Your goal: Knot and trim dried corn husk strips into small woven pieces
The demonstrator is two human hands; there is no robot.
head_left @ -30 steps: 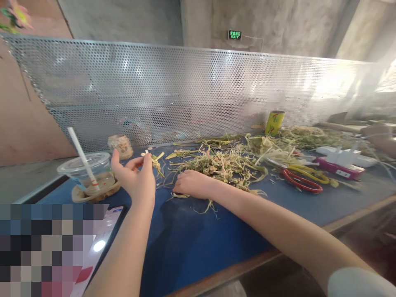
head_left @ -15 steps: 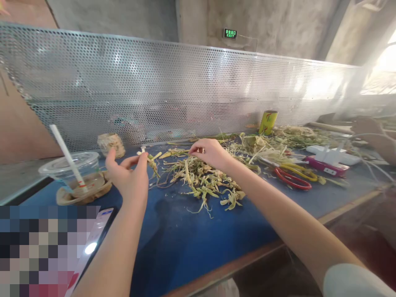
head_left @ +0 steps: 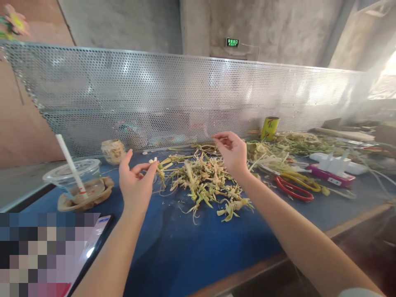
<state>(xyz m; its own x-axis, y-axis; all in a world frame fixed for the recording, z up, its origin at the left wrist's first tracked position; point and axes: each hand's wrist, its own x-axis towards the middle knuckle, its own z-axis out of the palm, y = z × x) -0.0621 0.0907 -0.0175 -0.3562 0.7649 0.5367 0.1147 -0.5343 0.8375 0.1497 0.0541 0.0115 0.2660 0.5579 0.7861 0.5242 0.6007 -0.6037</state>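
Head view showed, at far left, a pixelated patch hiding the desk's near corner, with a phone (head_left: 93, 247) partly cut off beside it. Behind it stood a clear plastic cup (head_left: 74, 177) with a white straw, resting on a brown paper holder. The left hand (head_left: 136, 185) was raised above the blue desk (head_left: 192, 255), thumb and forefinger pinched on a small pale plant piece (head_left: 154, 161); the other fingers were spread upward. Just to its right lay the pile of dried stems (head_left: 207, 181), pale yellow and green, thin and curled, scattered loosely on the desk between the two hands. The right hand (head_left: 232, 150) hovered over the pile's far side, fingers curled together at the tips; whether it held a strand could not be made out, since the fingertips were blurred. Farther right lay red-and-yellow scissors (head_left: 293, 187), a yellow-green cup (head_left: 269, 128) against the perforated metal screen (head_left: 185, 99), and a pink-and-white object (head_left: 332, 173) of unclear kind. The far right edge was washed out by glare.
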